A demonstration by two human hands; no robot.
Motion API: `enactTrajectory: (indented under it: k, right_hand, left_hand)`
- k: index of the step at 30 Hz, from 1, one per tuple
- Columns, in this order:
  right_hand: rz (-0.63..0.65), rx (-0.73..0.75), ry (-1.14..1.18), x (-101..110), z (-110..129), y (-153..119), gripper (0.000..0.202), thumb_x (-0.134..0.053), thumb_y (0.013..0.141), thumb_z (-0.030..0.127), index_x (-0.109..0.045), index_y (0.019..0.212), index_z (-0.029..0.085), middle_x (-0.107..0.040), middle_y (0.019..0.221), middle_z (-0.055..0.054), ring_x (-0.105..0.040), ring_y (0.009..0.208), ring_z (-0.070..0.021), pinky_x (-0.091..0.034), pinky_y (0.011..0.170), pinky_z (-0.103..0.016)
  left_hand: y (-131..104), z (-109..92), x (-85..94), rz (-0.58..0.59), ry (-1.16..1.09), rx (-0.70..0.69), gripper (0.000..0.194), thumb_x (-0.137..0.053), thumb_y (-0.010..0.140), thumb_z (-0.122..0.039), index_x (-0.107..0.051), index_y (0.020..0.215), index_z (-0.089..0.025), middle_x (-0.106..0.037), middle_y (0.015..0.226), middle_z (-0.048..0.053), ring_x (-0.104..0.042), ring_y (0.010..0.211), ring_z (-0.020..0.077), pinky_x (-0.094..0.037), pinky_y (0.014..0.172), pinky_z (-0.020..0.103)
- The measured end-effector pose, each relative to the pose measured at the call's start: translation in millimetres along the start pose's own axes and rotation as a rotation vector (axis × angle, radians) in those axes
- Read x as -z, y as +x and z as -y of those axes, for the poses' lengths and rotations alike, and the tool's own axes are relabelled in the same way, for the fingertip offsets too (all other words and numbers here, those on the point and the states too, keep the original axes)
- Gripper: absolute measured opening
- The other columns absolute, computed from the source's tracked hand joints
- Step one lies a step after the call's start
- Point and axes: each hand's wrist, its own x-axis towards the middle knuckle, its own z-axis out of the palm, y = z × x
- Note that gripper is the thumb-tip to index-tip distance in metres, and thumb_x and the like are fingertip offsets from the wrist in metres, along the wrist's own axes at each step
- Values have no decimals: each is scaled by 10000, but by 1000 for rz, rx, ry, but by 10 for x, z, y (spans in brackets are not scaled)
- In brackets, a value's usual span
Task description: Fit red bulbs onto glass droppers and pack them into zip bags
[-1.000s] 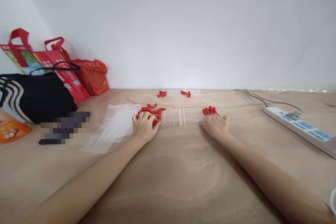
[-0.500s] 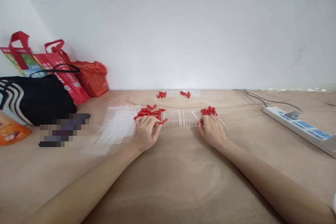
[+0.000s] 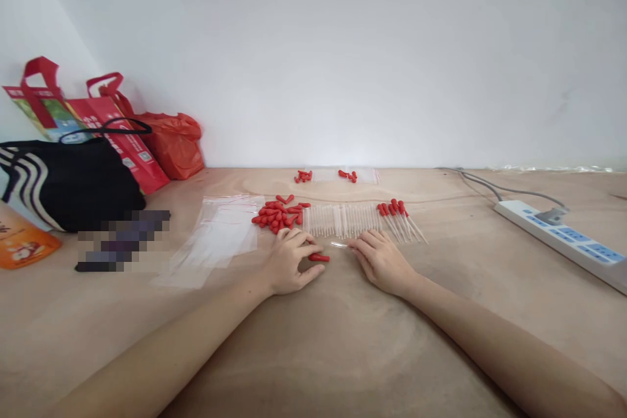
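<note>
My left hand is closed on a red rubber dropper bulb, held at the fingertips with its end toward the right. Across a small gap, my right hand pinches a thin clear glass dropper tube, whose end points left. Behind both hands lies a row of clear glass tubes, side by side. A pile of red bulbs sits left of that row. On its right several droppers with red bulbs fitted lie together.
Clear zip bags lie left of the bulb pile. A further bag with tubes and bulbs rests by the wall. Carrier bags, a black bag and an orange pouch stand left; a power strip lies right.
My left hand has moved right and nearer to me with a red bulb. My right hand has come left from the fitted droppers with a glass tube. Bulb and tube are closer together.
</note>
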Motion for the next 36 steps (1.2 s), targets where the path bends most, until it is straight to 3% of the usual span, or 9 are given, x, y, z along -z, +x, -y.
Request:
enactTrajectory:
  k: [6,15,36]
  right_hand:
    - [2,-18,99,19,61,1,161,-380,846,160,-534,890,161,-585,834,-49,-510,792,-149,-300,742,-308]
    - [-19,-26,127,27,89,2,148,-384,839,159,-530,859,166,-591,819,-35,-511,769,-137,-265,792,-327]
    - [-36,75,92,23,73,-2,193,-408,841,195,-601,839,191,-594,779,-16,-499,688,-103,-230,765,-327]
  left_hand:
    - [29,11,-59,-34,-17,8,163,-473,832,-282,-620,856,-217,-625,868,14,-515,851,175,-278,798,350]
    - [35,-17,-45,-75,0,34,181,-395,878,-242,-555,958,-212,-653,848,3,-538,822,156,-224,843,357]
    - [26,-24,-49,7,-148,-78,221,-399,872,-286,-609,849,-224,-659,774,-1,-556,756,141,-176,924,380]
